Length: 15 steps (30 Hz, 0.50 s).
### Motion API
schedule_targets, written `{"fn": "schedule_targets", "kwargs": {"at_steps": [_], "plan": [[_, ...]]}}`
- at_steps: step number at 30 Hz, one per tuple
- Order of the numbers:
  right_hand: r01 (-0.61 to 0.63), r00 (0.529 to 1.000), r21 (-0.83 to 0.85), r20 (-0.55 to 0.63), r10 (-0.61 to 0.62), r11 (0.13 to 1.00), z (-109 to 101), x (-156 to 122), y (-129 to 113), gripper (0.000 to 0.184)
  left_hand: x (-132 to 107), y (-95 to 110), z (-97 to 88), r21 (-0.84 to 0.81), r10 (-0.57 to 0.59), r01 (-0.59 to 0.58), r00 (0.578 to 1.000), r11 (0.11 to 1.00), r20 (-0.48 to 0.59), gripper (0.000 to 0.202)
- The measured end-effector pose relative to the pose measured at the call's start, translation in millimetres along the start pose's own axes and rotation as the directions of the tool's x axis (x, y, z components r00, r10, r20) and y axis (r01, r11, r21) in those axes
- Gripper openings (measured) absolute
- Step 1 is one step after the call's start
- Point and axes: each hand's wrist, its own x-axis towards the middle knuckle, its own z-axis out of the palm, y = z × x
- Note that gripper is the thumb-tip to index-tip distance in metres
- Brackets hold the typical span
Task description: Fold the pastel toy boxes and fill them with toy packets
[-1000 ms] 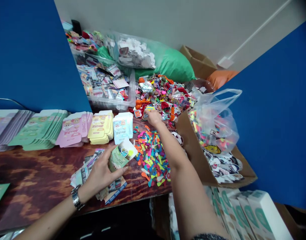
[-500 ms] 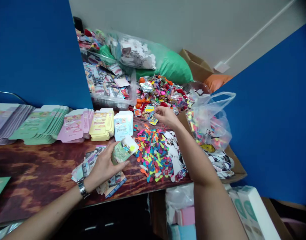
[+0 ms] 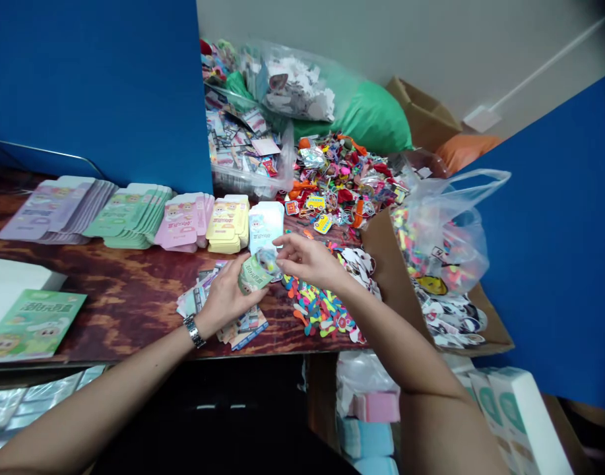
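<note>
Packing looked to be the step in hand: our left hand [image 3: 223, 300] was closed around a small green box [image 3: 250, 277], held just above the loose cards [image 3: 245, 328] near the front edge of the table [image 3: 128, 297], its open end tipped toward our right hand [image 3: 307, 258]. That hand's thumb and forefinger pinched a small wrapped piece [image 3: 269, 260] right at the box's mouth, beside the bright cut-outs [image 3: 322, 309]. As we judged it, the next move called for holding the mouth steady and open, and releasing only once the piece sat inside.
</note>
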Motion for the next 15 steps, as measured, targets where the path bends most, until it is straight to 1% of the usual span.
{"fn": "schedule_targets", "kwargs": {"at_steps": [1, 3, 6, 8, 9, 10, 11, 13, 15], "plan": [[0.033, 0.999, -0.035, -0.002, -0.033, 0.999, 3, -2, 0, 0.029, -2, -1, -1.6, 0.015, 0.004, -0.004, 1.0, 1.0, 0.007, 0.074], [0.116, 0.993, -0.144, -0.02, -0.12, 0.983, 6, -7, -5, 0.023, -4, -3, -5.6, 0.049, 0.032, -0.033, 0.999, 0.998, 0.009, 0.076], [0.224, 0.958, -0.365, -0.087, -0.273, 0.904, 5, -12, -11, 0.017, -5, -4, -13.2, 0.112, 0.129, -0.128, 0.992, 0.986, -0.008, 0.077], [0.238, 0.932, -0.443, -0.146, -0.331, 0.865, 3, -13, -6, 0.019, -5, -5, -18.3, 0.139, 0.171, -0.167, 0.985, 0.976, -0.02, 0.081], [0.222, 0.929, -0.469, -0.166, -0.331, 0.855, 3, -12, 1, 0.02, -5, -6, -20.5, 0.145, 0.179, -0.175, 0.984, 0.974, -0.012, 0.083], [0.187, 0.937, -0.502, -0.167, -0.306, 0.845, 4, -11, 9, 0.021, -5, -6, -22.4, 0.146, 0.18, -0.178, 0.984, 0.973, 0.0, 0.086], [0.129, 0.957, -0.547, -0.148, -0.247, 0.827, 6, -10, 19, 0.021, -5, -8, -24.0, 0.144, 0.176, -0.176, 0.984, 0.974, 0.008, 0.089], [-0.008, 0.993, -0.641, -0.096, -0.069, 0.768, 13, -5, 40, 0.022, -5, -10, -26.3, 0.143, 0.165, -0.164, 0.986, 0.976, 0.005, 0.094], [-0.119, 0.993, -0.694, -0.079, 0.089, 0.71, 24, 0, 60, 0.021, -6, -11, -27.9, 0.148, 0.157, -0.151, 0.987, 0.977, -0.036, 0.098]]}}
